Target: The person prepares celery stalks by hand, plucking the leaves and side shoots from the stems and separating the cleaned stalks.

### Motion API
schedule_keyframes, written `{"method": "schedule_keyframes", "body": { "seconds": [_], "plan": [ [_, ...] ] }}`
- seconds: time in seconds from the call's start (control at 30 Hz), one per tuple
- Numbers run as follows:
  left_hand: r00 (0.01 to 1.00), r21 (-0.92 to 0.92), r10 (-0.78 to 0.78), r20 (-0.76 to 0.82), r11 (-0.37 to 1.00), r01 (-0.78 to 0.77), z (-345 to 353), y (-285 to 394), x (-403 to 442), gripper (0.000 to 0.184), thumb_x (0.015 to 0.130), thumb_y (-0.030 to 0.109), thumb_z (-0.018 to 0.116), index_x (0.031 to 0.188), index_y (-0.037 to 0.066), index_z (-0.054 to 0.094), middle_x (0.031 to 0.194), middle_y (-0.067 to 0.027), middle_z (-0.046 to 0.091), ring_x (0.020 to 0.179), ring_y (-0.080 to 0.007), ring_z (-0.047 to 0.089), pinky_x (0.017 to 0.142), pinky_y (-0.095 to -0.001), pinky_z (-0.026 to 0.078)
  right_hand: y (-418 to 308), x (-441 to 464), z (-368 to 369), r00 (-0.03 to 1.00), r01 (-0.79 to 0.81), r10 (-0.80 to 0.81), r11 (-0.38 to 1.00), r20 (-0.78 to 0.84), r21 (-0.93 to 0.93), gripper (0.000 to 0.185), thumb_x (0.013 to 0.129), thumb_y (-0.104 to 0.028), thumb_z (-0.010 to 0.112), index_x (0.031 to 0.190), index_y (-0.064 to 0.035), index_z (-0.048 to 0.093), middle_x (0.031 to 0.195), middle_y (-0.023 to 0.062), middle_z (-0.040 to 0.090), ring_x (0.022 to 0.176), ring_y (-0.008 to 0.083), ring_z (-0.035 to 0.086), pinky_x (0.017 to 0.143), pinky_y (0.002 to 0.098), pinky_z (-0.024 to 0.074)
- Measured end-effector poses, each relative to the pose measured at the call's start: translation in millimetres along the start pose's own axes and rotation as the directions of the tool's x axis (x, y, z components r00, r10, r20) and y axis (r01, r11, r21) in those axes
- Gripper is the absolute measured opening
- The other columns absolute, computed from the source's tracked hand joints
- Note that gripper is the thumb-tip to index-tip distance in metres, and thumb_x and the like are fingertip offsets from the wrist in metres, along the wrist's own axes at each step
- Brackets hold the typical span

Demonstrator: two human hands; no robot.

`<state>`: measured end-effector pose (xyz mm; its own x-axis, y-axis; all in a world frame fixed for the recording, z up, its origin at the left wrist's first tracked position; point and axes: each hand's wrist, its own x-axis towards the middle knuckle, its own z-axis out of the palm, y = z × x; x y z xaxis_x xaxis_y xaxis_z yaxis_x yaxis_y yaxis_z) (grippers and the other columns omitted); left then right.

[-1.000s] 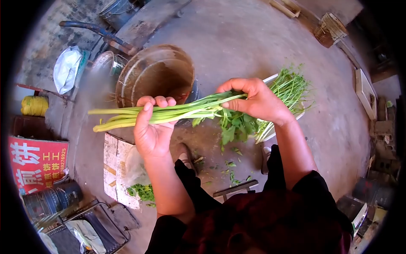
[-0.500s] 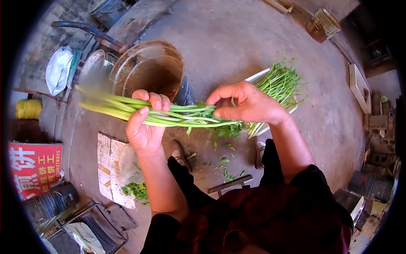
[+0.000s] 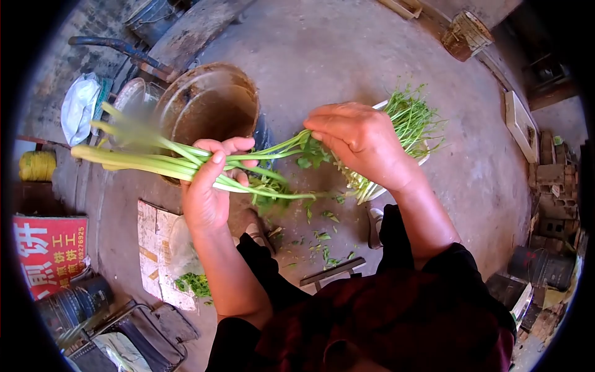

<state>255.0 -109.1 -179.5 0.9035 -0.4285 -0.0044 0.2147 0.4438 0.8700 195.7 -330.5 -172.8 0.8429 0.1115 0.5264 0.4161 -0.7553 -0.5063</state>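
My left hand point(image 3: 208, 192) is wrapped round a bunch of celery point(image 3: 142, 159), whose thick pale ends reach out to the left and blur at the tips. The thin green stems run right from my fingers. Pinched between the thumb and fingers of my right hand point(image 3: 365, 139) are the leafy ends of a few stalks, drawn out apart from the bunch. Other leafy tops hang below, between the hands. Behind my right hand, a white basket point(image 3: 427, 158) holds more thin-stemmed celery point(image 3: 412, 118).
A large rusty-rimmed bucket point(image 3: 214, 105) stands just beyond my left hand. Torn leaves point(image 3: 325, 235) litter the floor between my feet. At lower left lie a cardboard sheet point(image 3: 155, 248) with a leaf pile point(image 3: 195, 284), a red sign point(image 3: 52, 251) and a folding chair point(image 3: 139, 335).
Both hands have moved slightly apart. The right hand has risen and now pulls a few stalks' tops away from the bunch, while other leafy ends drop lower and spread.
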Motion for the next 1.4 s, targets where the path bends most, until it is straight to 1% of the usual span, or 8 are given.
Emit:
{"method": "schedule_keyframes", "body": {
  "seconds": [0.23, 0.47, 0.53, 0.63, 0.97, 1.1, 1.23, 1.4],
  "plan": [
    [0.994, -0.258, 0.023, 0.104, 0.966, 0.005, -10.1, 1.9, -0.8, 0.013, 0.086, 0.017, 0.047, 0.089, 0.004, 0.044, 0.064, -0.0075, 0.045, 0.056, -0.0134, 0.04, 0.041, -0.0222, 0.037, -4.8, -1.6, -5.2, 0.936, -0.352, 0.319, 0.867, 0.151, 0.351, 0.011, 0.078, -0.006, 0.058, 0.087, 0.0, 0.062, 0.078, 0.0064, 0.063, 0.071, 0.0119, 0.06, 0.062, 0.0223, 0.0469],
    [0.992, -0.475, -0.004, 0.129, 0.877, 0.066, -21.6, -2.6, 4.7, 0.012, 0.085, 0.019, 0.05, 0.083, 0.008, 0.047, 0.061, -0.0043, 0.046, 0.053, -0.0122, 0.04, 0.039, -0.0222, 0.038, -34.3, 0.2, -19.5, 0.894, -0.447, 0.295, 0.563, 0.337, 0.695, 0.009, 0.077, -0.006, 0.062, 0.082, 0.0009, 0.061, 0.075, 0.003, 0.061, 0.066, 0.008, 0.055, 0.06, 0.0206, 0.0444],
    [0.996, -0.434, -0.015, 0.092, 0.899, 0.053, -15.6, 0.8, 3.7, 0.01, 0.083, 0.017, 0.052, 0.082, 0.008, 0.048, 0.062, -0.0044, 0.047, 0.052, -0.0121, 0.04, 0.038, -0.0215, 0.037, -37.9, -0.9, -13.0, 0.962, -0.214, 0.047, 0.742, 0.268, 0.636, 0.008, 0.075, -0.007, 0.061, 0.081, -0.0008, 0.06, 0.071, 0.0062, 0.059, 0.064, 0.0146, 0.057, 0.056, 0.0248, 0.0451],
    [0.997, -0.39, -0.024, 0.068, 0.919, 0.049, -12.4, 2.9, 1.9, 0.009, 0.082, 0.015, 0.052, 0.083, 0.007, 0.046, 0.062, -0.004, 0.045, 0.054, -0.0114, 0.039, 0.038, -0.0207, 0.038, -44.3, -4.5, -4.1, 0.96, -0.134, 0.03, 0.923, 0.279, 0.362, 0.016, 0.072, -0.013, 0.061, 0.085, -0.0033, 0.06, 0.077, 0.01, 0.057, 0.067, 0.0281, 0.056, 0.059, 0.0341, 0.0457],
    [0.985, -0.359, -0.093, 0.142, 0.923, 0.139, -7.3, 0.0, -1.1, 0.012, 0.082, 0.014, 0.051, 0.085, 0.007, 0.042, 0.063, -0.003, 0.043, 0.056, -0.01, 0.037, 0.035, -0.0185, 0.036, -39.0, -6.3, 15.2, 0.971, -0.04, -0.009, 0.979, 0.24, 0.198, 0.02, 0.071, -0.009, 0.064, 0.09, -0.005, 0.06, 0.085, 0.0093, 0.056, 0.073, 0.0254, 0.056, 0.063, 0.0318, 0.0456],
    [0.988, -0.373, -0.085, 0.132, 0.919, 0.129, -13.1, 2.4, 0.1, 0.009, 0.082, 0.015, 0.052, 0.083, 0.008, 0.045, 0.063, -0.0075, 0.049, 0.053, -0.0124, 0.043, 0.036, -0.0192, 0.036, -29.9, -9.3, 27.0, 0.957, -0.197, 0.061, 0.854, 0.283, 0.481, 0.01, 0.077, -0.012, 0.056, 0.084, -0.0037, 0.056, 0.076, 0.0101, 0.055, 0.07, 0.0283, 0.054, 0.061, 0.0339, 0.044],
    [0.992, -0.347, -0.086, 0.094, 0.931, 0.113, -12.5, 3.1, -0.8, 0.011, 0.082, 0.017, 0.052, 0.082, 0.008, 0.045, 0.064, -0.0081, 0.049, 0.052, -0.012, 0.043, 0.036, -0.019, 0.036, -34.0, -7.8, 23.1, 0.936, -0.202, 0.021, 0.849, 0.351, 0.488, 0.013, 0.084, -0.009, 0.052, 0.091, 0.0005, 0.055, 0.077, 0.0066, 0.057, 0.065, 0.0137, 0.054, 0.058, 0.0242, 0.043],
    [0.994, -0.305, -0.081, 0.075, 0.947, 0.101, -16.1, 1.1, -0.4, 0.013, 0.082, 0.018, 0.053, 0.081, 0.008, 0.045, 0.063, -0.0079, 0.049, 0.05, -0.0116, 0.042, 0.035, -0.0183, 0.035, -30.9, -7.3, 27.8, 0.775, -0.603, 0.099, 0.407, 0.624, 0.686, 0.016, 0.085, -0.01, 0.052, 0.098, -0.0026, 0.057, 0.076, -0.0019, 0.057, 0.065, 0.0047, 0.049, 0.056, 0.0208, 0.0426]
  ]
}}
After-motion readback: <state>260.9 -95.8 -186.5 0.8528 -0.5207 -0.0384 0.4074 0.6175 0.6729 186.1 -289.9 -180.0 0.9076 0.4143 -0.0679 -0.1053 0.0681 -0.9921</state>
